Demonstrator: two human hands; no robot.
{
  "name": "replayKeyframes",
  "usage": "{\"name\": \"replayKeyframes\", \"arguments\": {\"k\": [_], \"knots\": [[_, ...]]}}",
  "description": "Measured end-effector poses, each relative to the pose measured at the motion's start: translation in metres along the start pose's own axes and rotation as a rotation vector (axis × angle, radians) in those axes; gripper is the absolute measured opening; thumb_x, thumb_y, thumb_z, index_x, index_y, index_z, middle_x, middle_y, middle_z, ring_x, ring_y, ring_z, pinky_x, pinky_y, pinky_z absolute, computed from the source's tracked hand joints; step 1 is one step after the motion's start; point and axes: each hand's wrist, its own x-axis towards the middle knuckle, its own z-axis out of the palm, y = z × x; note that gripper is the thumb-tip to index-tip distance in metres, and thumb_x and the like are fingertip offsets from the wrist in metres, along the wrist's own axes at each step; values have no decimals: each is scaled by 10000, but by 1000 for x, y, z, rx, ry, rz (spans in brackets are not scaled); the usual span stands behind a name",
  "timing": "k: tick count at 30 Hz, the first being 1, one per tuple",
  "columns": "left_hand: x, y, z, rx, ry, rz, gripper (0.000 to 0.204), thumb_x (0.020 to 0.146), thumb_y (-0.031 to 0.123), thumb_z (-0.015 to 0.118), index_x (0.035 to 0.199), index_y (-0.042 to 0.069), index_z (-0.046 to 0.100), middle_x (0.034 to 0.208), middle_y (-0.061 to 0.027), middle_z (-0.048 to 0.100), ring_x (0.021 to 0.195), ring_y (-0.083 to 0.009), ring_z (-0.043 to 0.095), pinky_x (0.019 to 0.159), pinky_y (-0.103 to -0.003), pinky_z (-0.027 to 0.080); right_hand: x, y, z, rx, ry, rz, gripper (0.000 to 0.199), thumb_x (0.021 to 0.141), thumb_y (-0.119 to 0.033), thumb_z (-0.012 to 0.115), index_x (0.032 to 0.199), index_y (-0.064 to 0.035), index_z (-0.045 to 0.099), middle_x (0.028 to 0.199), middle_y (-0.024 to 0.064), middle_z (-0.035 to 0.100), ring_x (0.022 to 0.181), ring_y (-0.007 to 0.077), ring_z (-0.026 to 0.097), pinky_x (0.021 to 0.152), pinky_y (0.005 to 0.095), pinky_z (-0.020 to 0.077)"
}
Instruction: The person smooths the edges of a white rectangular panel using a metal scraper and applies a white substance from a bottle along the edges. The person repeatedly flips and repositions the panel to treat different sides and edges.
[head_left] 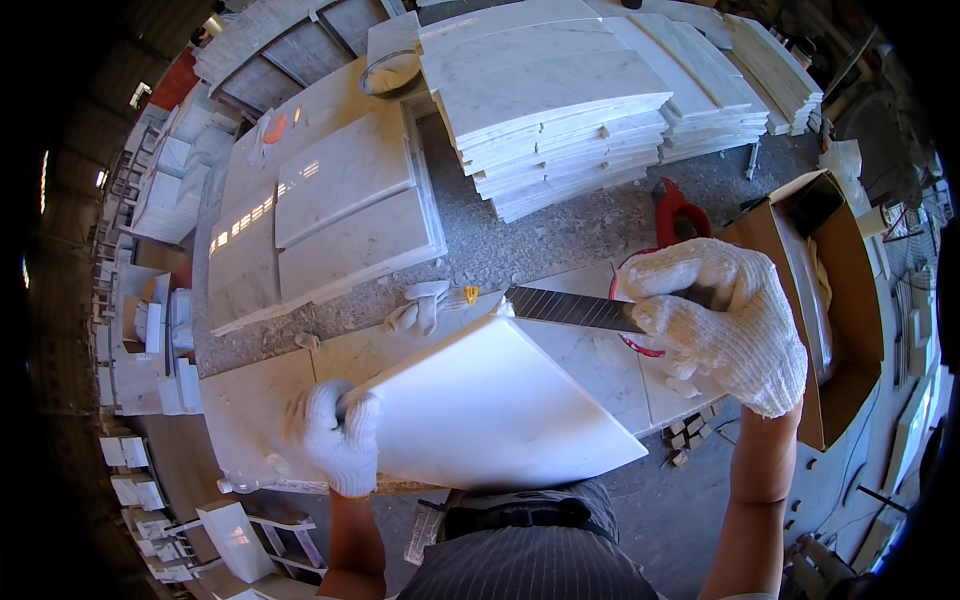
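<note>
A smooth white stone slab (490, 410) lies at an angle in front of me, one corner pointing away. My left hand (340, 430), in a white knitted glove, is closed on its left edge. My right hand (725, 315), gloved alike, grips the right end of a flat dark strip with pale slanting lines (570, 308). The strip's far end is at the slab's far corner; whether they touch I cannot tell. Under my right hand shows part of a red-rimmed round thing (642, 347), mostly hidden. Beyond the slab lie crumpled gloves (425, 303) and a small yellow piece (471, 294).
Pale slabs (250, 400) form the work surface beneath. Stacks of grey-veined marble slabs (550, 90) and flat panels (350, 185) stand beyond. A red tool (680, 212) lies past my right hand. At right is an opened cardboard box (850, 320). A bowl (390, 73) sits far back.
</note>
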Motion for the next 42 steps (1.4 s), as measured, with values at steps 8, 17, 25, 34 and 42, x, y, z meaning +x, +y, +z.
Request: {"name": "replayKeyframes", "arguments": {"k": [8, 17, 25, 34, 42], "knots": [[-3, -3, -1, 25, -29, 7, 568, 901, 546, 580, 768, -5, 604, 681, -122, 539, 652, -280, 522, 616, -398, 404, 2, -9, 3, -130, -19, -66, 259, 858, -145, 765, 1082, -23, 720, 887, 76, 713, 595, 74, 630, 499, 211, 502], [-2, -3, 0, 12, -27, 16, 519, 890, 496, 602, 761, -6, 593, 685, -127, 534, 652, -289, 511, 623, -402, 402, 1, -16, 4, -169, -13, -81, 263, 852, -123, 763, 1077, 1, 711, 847, 76, 711, 579, 70, 629, 489, 203, 492], [0, -2, -1, 24, -36, 25, 493, 895, 468, 604, 754, -4, 590, 679, -125, 533, 647, -292, 509, 624, -403, 402, -1, -12, 3, -201, -9, -128, 271, 852, -122, 763, 1090, -6, 709, 851, 82, 713, 583, 66, 628, 490, 201, 486], [0, -1, -1, 23, -31, 17, 525, 899, 501, 596, 761, -6, 601, 680, -127, 539, 650, -291, 518, 623, -404, 405, -6, -18, 7, -181, 25, -116, 256, 843, -131, 769, 1060, -5, 719, 872, 84, 719, 608, 81, 656, 511, 205, 499], [0, -1, -1, 26, -38, 7, 570, 895, 550, 587, 759, -3, 599, 672, -120, 529, 646, -277, 514, 618, -402, 398, -6, -16, 6, -206, 30, -126, 262, 844, -150, 769, 1065, -19, 722, 874, 84, 722, 624, 103, 676, 523, 220, 520]]}}
